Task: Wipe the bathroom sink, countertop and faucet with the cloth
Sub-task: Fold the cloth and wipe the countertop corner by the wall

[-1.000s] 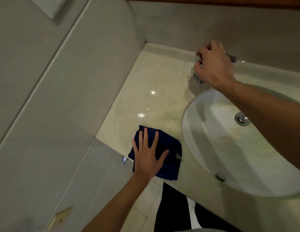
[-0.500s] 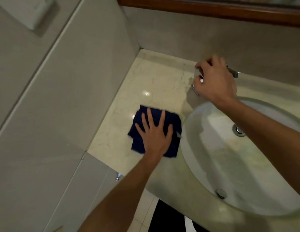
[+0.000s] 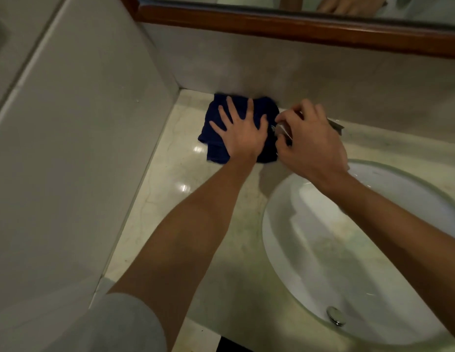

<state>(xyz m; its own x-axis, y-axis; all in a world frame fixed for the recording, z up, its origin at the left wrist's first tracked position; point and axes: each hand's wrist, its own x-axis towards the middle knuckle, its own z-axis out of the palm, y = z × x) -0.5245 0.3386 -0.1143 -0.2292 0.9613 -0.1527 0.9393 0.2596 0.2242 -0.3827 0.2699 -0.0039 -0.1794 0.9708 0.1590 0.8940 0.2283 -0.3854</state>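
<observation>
A dark blue cloth point(image 3: 216, 148) lies on the pale marble countertop point(image 3: 170, 189), pushed up against the back wall near the left corner. My left hand point(image 3: 240, 132) presses flat on it with fingers spread. Just to its right, my right hand point(image 3: 310, 143) curls around the chrome faucet point(image 3: 283, 129), hiding most of it; only a bit of metal shows at each side of the hand. The white oval sink point(image 3: 323, 262) sits at the right, its overflow fitting near the front rim.
A grey tiled wall point(image 3: 81, 148) borders the counter on the left. A wood-framed mirror point(image 3: 297, 24) hangs above the back wall. The counter's front edge runs along the bottom, with floor below.
My left hand has slid the cloth from the front of the counter back to the rear wall, beside the faucet. My right hand has stayed on the faucet.
</observation>
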